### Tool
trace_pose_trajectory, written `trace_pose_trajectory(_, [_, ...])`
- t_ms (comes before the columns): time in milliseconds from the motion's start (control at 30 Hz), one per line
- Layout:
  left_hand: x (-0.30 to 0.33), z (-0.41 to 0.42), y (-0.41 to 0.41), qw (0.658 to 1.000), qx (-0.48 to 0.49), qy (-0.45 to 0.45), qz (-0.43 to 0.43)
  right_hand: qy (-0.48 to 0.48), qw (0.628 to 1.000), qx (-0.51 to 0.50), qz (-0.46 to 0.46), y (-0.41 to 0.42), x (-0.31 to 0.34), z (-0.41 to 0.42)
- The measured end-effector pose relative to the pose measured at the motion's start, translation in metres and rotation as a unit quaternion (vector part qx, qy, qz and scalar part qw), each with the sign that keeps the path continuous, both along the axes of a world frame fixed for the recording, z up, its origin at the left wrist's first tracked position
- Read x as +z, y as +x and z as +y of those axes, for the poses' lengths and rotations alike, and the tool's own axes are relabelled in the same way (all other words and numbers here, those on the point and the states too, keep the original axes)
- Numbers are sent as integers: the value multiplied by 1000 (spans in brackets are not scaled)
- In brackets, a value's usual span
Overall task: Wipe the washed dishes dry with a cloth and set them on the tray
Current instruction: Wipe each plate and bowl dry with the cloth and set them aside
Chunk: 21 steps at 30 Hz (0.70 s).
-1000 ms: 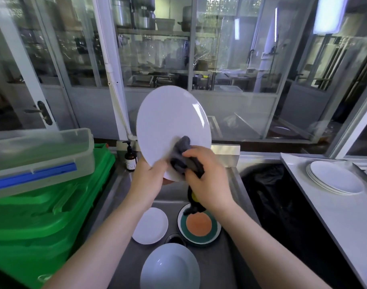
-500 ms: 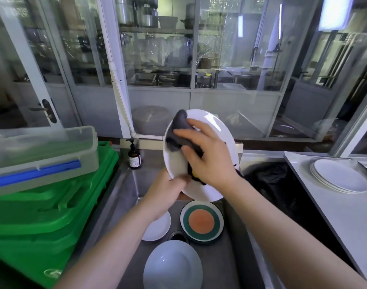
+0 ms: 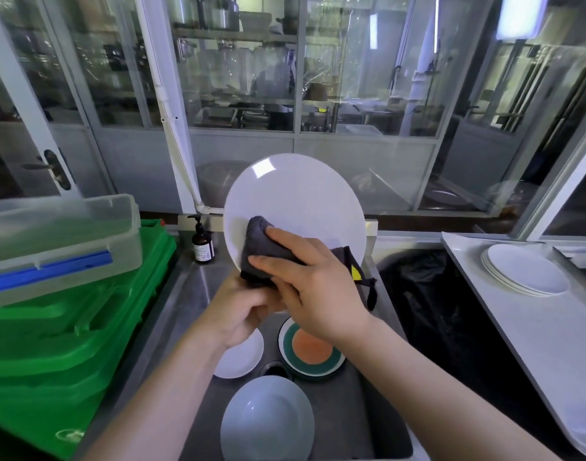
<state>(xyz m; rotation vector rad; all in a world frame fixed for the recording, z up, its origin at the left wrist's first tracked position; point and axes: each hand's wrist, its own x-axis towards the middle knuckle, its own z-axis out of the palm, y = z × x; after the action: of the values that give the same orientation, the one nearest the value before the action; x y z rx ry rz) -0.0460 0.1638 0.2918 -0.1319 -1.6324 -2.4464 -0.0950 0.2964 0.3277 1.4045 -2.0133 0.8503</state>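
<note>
Right hand, cloth against plate

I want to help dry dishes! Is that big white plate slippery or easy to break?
Probably both. The big white plate looks glossy, so likely slick when wet. It looks rigid like ceramic, so it might shatter if dropped. The left hand grips its bottom edge.

- The plate in the grip is plain white.
- The cloth pressed to it is dark grey, with a small yellow patch to the right of the grip.
- Below the grip lie a small white plate, a dish with an orange centre and a dark green ring, and a pale blue-grey bowl.
- Left of the grip are bright green crates under a clear box with a blue strip.
- Far right is a stack of white plates.
</note>
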Motion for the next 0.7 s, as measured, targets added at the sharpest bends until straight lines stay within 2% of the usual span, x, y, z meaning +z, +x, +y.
trace_pose_trajectory(133, [-3, 0, -3, 997, -64, 33, 37, 17, 1000, -14, 17, -5, -2, 13])
trace_pose_trajectory(200, [-6, 5, -8, 996, -43, 83, 15, 32, 999, -20, 26, -9, -6, 20])
trace_pose_trajectory(333, [-19, 17, -18, 991, 23, 125, -48, 81, 995, -55, 37, -12, -18, 35])
trace_pose_trajectory(533, [-52, 32, -23, 987, 47, 128, -84, 80, 988, -128, -8, -31, -57, 72])
trace_pose_trajectory(700, [-81, 49, -22, 988, 69, 44, -130, 75, 974, -190, -97, -54, -113, 127])
